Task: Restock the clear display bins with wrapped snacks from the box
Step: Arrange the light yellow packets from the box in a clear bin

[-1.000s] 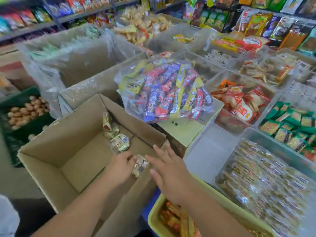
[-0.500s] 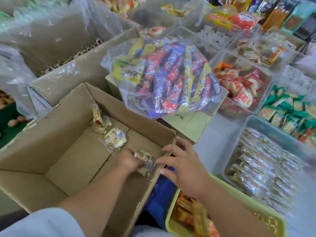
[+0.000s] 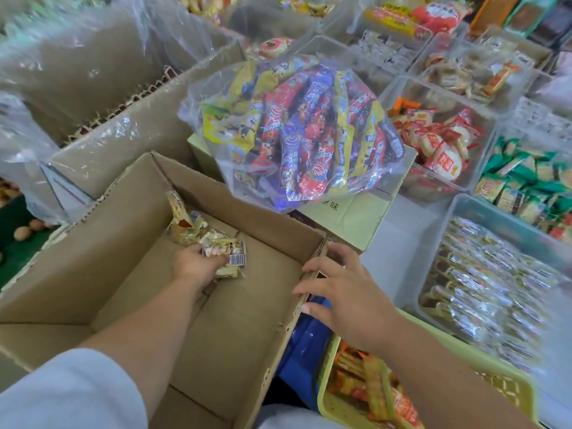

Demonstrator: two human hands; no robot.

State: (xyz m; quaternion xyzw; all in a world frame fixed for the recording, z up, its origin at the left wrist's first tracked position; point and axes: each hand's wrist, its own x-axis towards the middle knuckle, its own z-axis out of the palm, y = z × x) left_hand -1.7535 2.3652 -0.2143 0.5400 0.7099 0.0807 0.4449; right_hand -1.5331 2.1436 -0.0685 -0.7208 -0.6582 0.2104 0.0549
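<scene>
Closest to me, the person's right hand lies flat on the right-hand rim of the open brown cardboard box, fingers spread, holding nothing. The two hands are well apart. Down inside the box, the left hand is curled round a small handful of pale yellow wrapped snacks just off the floor.

Beyond that hand, a few more yellow packets sit in the far corner. Otherwise the box floor is bare, so I'd say the restocking is near its end: this handful and that last cluster are what remain to carry over.

To the right, the big clear plastic bin of silvery wrapped pieces looks well filled, though it is smeared by blur. I can't tell which bin these yellow packets belong in.

Further back, a clear plastic bag of red, purple and yellow bars rests on a pale green carton, and the bins behind run out of the picture.
</scene>
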